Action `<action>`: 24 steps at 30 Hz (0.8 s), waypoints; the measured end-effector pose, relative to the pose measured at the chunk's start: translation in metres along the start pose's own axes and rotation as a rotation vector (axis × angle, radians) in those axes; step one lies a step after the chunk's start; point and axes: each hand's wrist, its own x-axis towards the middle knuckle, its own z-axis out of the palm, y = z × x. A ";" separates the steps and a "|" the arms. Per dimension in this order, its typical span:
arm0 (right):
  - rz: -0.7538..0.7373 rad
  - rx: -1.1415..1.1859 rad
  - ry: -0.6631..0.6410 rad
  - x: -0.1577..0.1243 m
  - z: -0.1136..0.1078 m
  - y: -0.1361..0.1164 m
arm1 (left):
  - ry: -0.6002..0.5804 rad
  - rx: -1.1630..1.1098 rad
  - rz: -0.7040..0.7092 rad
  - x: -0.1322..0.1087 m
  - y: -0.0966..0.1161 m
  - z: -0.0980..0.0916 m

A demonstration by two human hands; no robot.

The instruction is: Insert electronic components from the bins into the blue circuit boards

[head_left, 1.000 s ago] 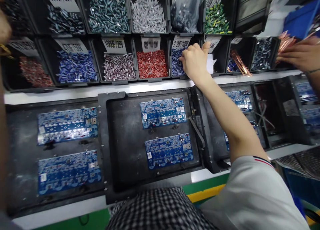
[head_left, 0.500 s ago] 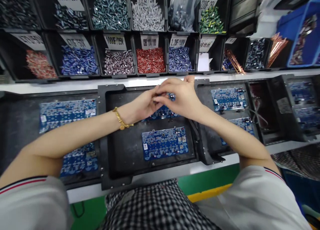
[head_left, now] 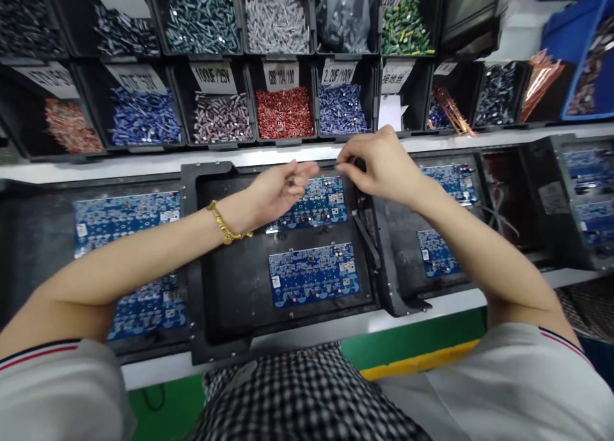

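Note:
My left hand (head_left: 278, 188), with a gold bracelet on the wrist, hovers over the upper blue circuit board (head_left: 316, 204) in the black carrier tray (head_left: 230, 281). Its fingers are pinched on something too small to make out. My right hand (head_left: 378, 166) is just right of it, above the board's top right corner, fingers curled and pinched on something I cannot make out. A small gap separates the two hands. A second blue board (head_left: 313, 274) lies below in the same tray.
Black bins of components line the back: red ones (head_left: 284, 111), blue ones (head_left: 341, 108), grey ones (head_left: 223, 116), green ones (head_left: 405, 28). More trays with blue boards sit left (head_left: 127, 214) and right (head_left: 448, 178). A white ledge (head_left: 158, 162) runs between bins and trays.
One second ago my right hand reached into the blue-component bin and my left was out of sight. Both then met over the upper board; now they have drawn slightly apart.

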 end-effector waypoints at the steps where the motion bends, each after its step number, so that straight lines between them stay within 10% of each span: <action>1: -0.030 -0.050 -0.040 0.003 0.004 0.008 | 0.047 -0.017 0.003 0.000 -0.001 -0.002; 9: -0.208 -0.204 -0.177 0.010 0.027 0.037 | -0.019 0.207 0.003 -0.009 -0.036 -0.012; 24: -0.249 -0.377 -0.158 0.008 0.030 0.032 | -0.022 0.189 0.026 -0.006 -0.036 -0.017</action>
